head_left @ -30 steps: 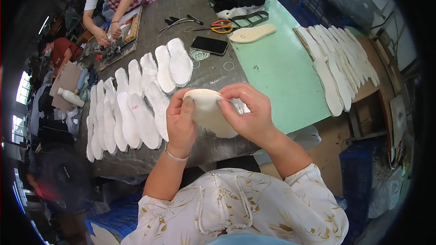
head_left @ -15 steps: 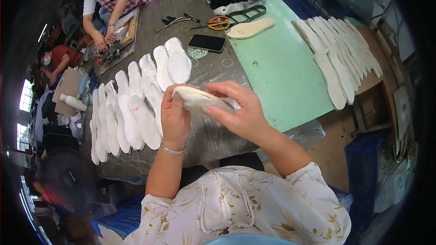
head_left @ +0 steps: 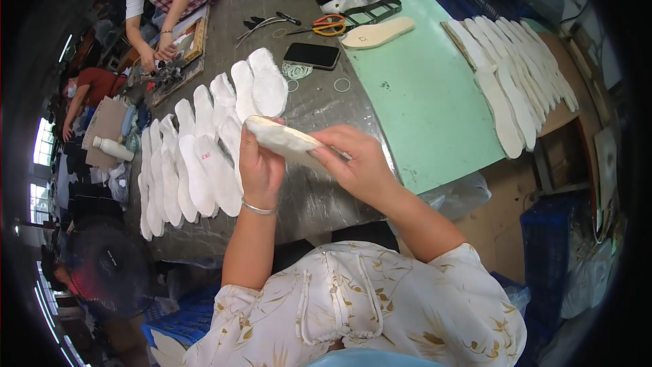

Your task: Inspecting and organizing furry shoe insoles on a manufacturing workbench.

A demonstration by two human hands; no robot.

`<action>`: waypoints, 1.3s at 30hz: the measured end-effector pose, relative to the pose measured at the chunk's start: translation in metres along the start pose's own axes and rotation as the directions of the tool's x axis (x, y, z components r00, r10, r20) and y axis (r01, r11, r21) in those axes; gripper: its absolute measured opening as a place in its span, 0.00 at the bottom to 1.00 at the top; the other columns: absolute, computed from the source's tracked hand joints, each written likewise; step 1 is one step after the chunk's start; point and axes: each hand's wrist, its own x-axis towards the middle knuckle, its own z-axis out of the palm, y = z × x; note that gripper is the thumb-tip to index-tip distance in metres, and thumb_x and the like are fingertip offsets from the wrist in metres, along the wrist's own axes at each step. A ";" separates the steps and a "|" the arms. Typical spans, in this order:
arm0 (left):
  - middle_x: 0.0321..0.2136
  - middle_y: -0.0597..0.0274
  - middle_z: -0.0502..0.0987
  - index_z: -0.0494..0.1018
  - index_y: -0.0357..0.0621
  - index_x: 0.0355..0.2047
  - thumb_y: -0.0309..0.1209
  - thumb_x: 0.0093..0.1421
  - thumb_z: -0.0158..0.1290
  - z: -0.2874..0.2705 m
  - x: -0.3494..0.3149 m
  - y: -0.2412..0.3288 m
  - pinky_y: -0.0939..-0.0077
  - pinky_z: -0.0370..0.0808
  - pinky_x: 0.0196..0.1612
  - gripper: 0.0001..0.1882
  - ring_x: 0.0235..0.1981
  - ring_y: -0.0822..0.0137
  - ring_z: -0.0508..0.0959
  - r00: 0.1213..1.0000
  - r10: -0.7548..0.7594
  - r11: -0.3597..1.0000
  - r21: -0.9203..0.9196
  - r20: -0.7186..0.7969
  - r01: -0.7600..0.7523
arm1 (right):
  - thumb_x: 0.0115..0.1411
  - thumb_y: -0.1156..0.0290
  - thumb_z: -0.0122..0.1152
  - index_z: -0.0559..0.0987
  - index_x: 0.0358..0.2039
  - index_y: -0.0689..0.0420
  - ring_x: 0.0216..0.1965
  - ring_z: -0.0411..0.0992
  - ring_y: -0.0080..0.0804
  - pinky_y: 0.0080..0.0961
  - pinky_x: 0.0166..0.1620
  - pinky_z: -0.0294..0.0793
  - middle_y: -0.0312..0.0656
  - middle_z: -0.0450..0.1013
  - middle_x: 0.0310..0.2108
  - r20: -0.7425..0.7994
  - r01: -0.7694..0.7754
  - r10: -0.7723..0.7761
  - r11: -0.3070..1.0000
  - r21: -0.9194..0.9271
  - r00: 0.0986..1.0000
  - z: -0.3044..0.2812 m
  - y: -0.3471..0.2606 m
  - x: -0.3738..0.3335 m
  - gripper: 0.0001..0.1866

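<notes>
A white, fuzzy shoe insole (head_left: pixel 282 137) with a cream edge is held up above the dark table, tilted. My left hand (head_left: pixel 260 168) grips its left end, the thumb on the near face. At the other end my right hand (head_left: pixel 353 161) pinches it between thumb and fingers. I cannot tell whether it is one insole or two laid together. To the left, overlapping rows of white insoles (head_left: pixel 197 119) lie on the table, one with a small red mark (head_left: pixel 206 156). A single cream insole (head_left: pixel 378 32) rests at the far side of the green board.
The green board (head_left: pixel 421 115) covers the table's right part. Beyond my hands lie a black phone (head_left: pixel 312 56), rubber bands (head_left: pixel 297 71) and orange-handled scissors (head_left: pixel 329 25). More insoles (head_left: pixel 506 81) fill a stand at right. A co-worker's hands (head_left: pixel 159 51) work at far left.
The insole has turned and levelled, showing more of its fuzzy side and edge. My right fingers have closed from spread above it to a pinch at its end. The view has shifted slightly.
</notes>
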 end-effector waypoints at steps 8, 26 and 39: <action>0.45 0.58 0.76 0.69 0.42 0.50 0.38 0.72 0.41 -0.011 0.002 -0.004 0.64 0.69 0.56 0.16 0.49 0.64 0.74 0.984 -0.060 0.991 -0.127 -0.167 0.039 | 0.58 0.64 0.65 0.81 0.44 0.61 0.37 0.78 0.41 0.33 0.46 0.74 0.48 0.79 0.35 -0.042 -0.262 0.266 0.962 0.077 0.963 -0.007 0.006 -0.015 0.17; 0.53 0.50 0.73 0.65 0.30 0.54 0.28 0.68 0.44 -0.039 0.012 -0.013 0.63 0.73 0.58 0.17 0.53 0.60 0.74 0.843 -0.299 0.951 -0.072 -0.447 0.299 | 0.63 0.69 0.58 0.75 0.52 0.67 0.42 0.74 0.23 0.22 0.46 0.74 0.43 0.77 0.45 0.412 -0.758 0.642 0.477 0.445 0.647 -0.061 0.097 -0.060 0.20; 0.54 0.47 0.70 0.61 0.28 0.55 0.25 0.69 0.41 -0.030 0.004 -0.038 0.62 0.74 0.58 0.17 0.55 0.57 0.73 0.723 -0.278 0.959 -0.140 -0.633 0.246 | 0.55 0.67 0.65 0.74 0.52 0.60 0.55 0.70 0.43 0.44 0.59 0.66 0.47 0.72 0.54 0.147 0.191 -0.122 0.637 -0.747 0.982 -0.017 0.067 -0.052 0.24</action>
